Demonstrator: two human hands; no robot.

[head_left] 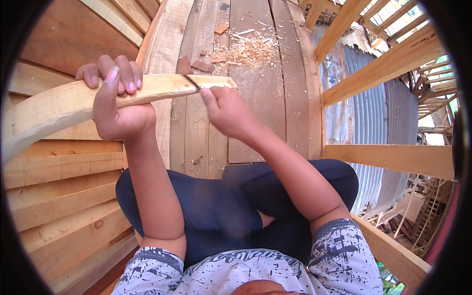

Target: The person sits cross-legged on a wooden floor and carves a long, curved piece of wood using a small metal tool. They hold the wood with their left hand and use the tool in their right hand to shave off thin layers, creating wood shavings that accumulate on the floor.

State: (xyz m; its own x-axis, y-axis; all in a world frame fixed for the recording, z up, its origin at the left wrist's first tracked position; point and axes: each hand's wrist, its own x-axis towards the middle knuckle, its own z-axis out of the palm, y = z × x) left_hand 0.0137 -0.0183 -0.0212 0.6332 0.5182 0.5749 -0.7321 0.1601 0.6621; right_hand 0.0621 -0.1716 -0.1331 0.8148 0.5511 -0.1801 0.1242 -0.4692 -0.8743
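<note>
A long, pale wooden piece point(54, 107), gently curved, runs from the far left rim to the middle of the view. My left hand point(123, 105) is wrapped round it, with fingers over its far side and the thumb raised. Near the piece's right end, my right hand point(226, 109) is closed on a thin, dark-bladed tool point(191, 82). The blade slants across the wood's top; its handle is hidden in my fist, so I cannot tell its exact kind. Small rough cuts show along the near edge there.
Wood shavings point(253, 49) and reddish wood chips point(220, 57) lie on the plank floor point(250, 115) beyond my hands. A slatted wooden wall point(69, 169) rises on the left. At right stands a timber railing point(388, 158) with corrugated metal sheets point(368, 118) beyond. My folded legs are close below.
</note>
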